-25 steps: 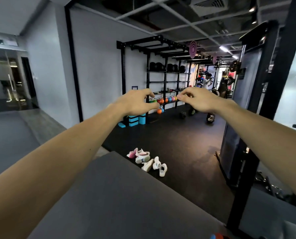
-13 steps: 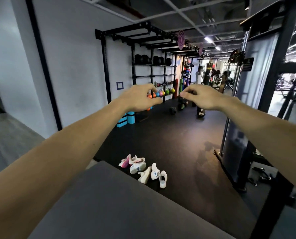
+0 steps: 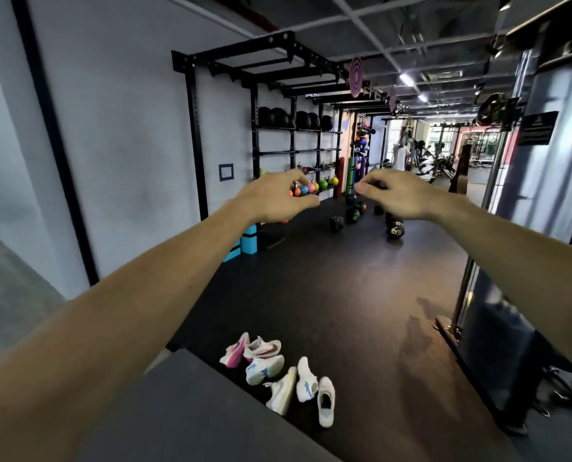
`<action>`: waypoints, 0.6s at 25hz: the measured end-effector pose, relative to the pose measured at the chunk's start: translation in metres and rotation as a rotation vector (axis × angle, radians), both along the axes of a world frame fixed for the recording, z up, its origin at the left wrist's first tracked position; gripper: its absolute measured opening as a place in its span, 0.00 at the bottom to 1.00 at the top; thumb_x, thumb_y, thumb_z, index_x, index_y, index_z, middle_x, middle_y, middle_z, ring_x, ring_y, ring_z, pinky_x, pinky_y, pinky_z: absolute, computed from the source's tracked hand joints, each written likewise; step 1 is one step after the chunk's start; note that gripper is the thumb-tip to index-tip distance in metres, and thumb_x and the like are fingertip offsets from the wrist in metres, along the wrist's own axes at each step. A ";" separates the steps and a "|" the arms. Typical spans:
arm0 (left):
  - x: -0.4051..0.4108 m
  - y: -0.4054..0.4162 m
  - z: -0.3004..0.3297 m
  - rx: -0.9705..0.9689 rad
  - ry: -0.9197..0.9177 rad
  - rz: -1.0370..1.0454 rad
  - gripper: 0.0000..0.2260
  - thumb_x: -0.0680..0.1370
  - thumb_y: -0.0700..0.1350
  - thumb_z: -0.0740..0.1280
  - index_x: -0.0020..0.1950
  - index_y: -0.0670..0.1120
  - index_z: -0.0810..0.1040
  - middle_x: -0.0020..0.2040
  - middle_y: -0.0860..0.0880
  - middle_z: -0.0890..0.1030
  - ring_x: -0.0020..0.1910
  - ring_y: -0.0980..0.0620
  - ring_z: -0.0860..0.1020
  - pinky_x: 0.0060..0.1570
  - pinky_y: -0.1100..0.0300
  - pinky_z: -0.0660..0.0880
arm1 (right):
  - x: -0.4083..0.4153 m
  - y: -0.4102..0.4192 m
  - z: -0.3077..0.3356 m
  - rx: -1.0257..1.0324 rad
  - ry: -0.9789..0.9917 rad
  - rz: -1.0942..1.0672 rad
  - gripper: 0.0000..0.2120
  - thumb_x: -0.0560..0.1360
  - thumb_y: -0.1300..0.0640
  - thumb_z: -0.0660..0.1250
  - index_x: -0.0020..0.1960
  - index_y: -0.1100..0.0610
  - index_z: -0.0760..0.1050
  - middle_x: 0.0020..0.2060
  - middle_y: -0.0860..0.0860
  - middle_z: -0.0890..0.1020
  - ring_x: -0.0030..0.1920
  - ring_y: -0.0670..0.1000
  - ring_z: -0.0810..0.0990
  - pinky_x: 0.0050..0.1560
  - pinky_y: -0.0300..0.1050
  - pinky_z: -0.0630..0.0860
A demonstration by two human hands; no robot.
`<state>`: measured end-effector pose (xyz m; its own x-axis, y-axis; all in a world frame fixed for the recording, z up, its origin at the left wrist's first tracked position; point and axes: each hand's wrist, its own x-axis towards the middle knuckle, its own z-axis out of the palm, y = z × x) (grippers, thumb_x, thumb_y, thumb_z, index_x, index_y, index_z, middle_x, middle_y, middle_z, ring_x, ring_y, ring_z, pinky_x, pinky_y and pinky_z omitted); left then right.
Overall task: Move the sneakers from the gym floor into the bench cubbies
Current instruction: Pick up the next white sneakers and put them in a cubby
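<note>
Reaching forward at chest height, both bare arms are stretched out over the scene. The left hand (image 3: 271,200) is seen with its fingers loosely curled, thumb and fingertips near each other, and nothing is held in it. The right hand (image 3: 399,196) is shaped the same way, loosely curled and empty, at 3 o'clock from the left hand and a little apart from it.

The white sneakers with pink and blue marks (image 3: 278,375) are lying in a loose heap on the dark rubber gym floor (image 3: 361,295), at 6 o'clock from the hands and well below them. Six shoes can be counted; some are tipped on their side, and the one at the 4 o'clock edge of the heap is turned with its opening up. The heap is just beyond the far edge of the flat grey tabletop (image 3: 184,411), which fills the lower part of the view. The cubbies cannot be seen from here.

At 12 o'clock from the sneakers a tall black metal storage rack (image 3: 254,105) is fixed along the pale wall, with dark balls on its upper shelf and small coloured kettlebells (image 3: 314,186) on a low one. At 3 o'clock a dark machine frame (image 3: 498,245) is standing.
</note>
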<state>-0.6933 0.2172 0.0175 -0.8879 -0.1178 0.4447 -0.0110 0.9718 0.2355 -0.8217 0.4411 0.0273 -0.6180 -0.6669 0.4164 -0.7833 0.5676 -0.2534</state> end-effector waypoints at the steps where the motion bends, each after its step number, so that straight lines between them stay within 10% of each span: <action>1: -0.024 -0.017 -0.001 0.005 0.002 -0.011 0.25 0.70 0.70 0.60 0.62 0.59 0.70 0.58 0.51 0.78 0.51 0.53 0.77 0.48 0.55 0.73 | -0.023 -0.015 -0.002 -0.004 0.004 -0.013 0.24 0.76 0.35 0.54 0.62 0.49 0.73 0.59 0.52 0.77 0.55 0.51 0.75 0.54 0.47 0.69; 15: -0.348 -0.204 -0.043 0.044 -0.072 -0.166 0.26 0.72 0.69 0.62 0.65 0.58 0.70 0.64 0.49 0.75 0.60 0.49 0.74 0.57 0.51 0.72 | -0.308 -0.165 -0.067 -0.109 -0.068 -0.147 0.21 0.78 0.41 0.58 0.64 0.54 0.73 0.61 0.54 0.77 0.53 0.48 0.72 0.52 0.41 0.65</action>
